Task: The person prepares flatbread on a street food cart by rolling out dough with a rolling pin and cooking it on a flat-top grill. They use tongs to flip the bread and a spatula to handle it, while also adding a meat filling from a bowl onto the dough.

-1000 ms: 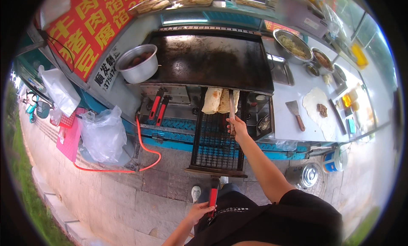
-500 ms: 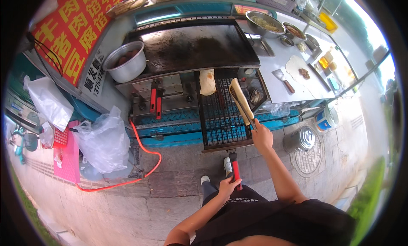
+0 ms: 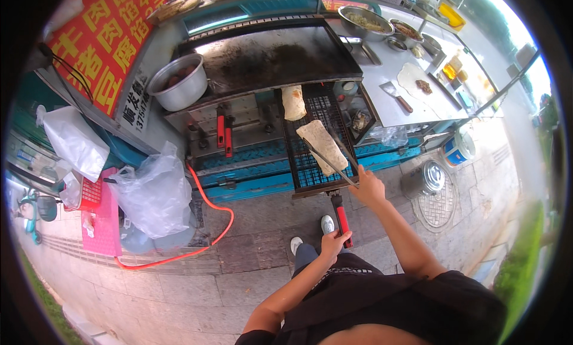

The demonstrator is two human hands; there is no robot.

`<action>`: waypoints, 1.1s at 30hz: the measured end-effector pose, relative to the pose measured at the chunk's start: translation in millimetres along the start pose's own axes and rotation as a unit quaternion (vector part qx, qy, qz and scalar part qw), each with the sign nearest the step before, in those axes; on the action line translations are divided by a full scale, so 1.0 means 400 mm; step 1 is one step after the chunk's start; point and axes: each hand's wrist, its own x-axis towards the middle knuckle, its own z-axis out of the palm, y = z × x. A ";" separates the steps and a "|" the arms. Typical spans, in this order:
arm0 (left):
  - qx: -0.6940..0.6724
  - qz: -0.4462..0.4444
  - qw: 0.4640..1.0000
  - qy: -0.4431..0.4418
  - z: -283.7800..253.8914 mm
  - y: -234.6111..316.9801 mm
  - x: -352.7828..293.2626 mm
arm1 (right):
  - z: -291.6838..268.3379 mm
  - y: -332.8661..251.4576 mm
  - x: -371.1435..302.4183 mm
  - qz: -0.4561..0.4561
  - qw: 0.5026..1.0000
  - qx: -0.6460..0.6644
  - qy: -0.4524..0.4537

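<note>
My left hand [image 3: 335, 243] is closed round the red handle [image 3: 343, 223] of a wire grill drawer [image 3: 310, 177], which is pulled out from under the black griddle. In my right hand [image 3: 368, 189] is a pair of metal tongs [image 3: 345, 147]. Their two arms lie along either side of a long flatbread [image 3: 323, 147], which rests flat on the wire rack; whether they pinch it I cannot tell. A second flatbread [image 3: 293, 103] lies farther in, partly under the griddle's front edge.
The griddle [image 3: 268, 56] carries a metal pot [image 3: 179, 84] at its left. On the right counter are a scraper [image 3: 397, 97], a flat dough sheet [image 3: 414, 79] with filling, and bowls [image 3: 366, 24]. A lidded metal canister [image 3: 425, 179] stands on the pavement; an orange hose [image 3: 228, 226] runs at left.
The flatbread held edge-up in the tongs has come down flat on the rack, its broad side now up. My right hand has lowered slightly; my left hand stays on the drawer handle.
</note>
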 end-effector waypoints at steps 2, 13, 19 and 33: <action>0.013 -0.002 1.000 -0.007 0.002 0.009 -0.005 | 0.028 -0.027 -0.026 -0.016 1.000 -0.007 -0.013; 0.003 0.011 1.000 0.007 -0.004 -0.025 0.013 | -0.066 -0.109 -0.054 -0.062 0.996 0.064 0.003; -0.009 0.018 1.000 0.017 -0.004 -0.059 0.026 | -0.027 -0.217 0.226 -0.032 0.991 0.122 0.046; -0.056 -0.014 0.998 -0.001 -0.005 -0.033 0.010 | -0.391 -0.102 0.511 -0.189 0.961 -0.168 -0.114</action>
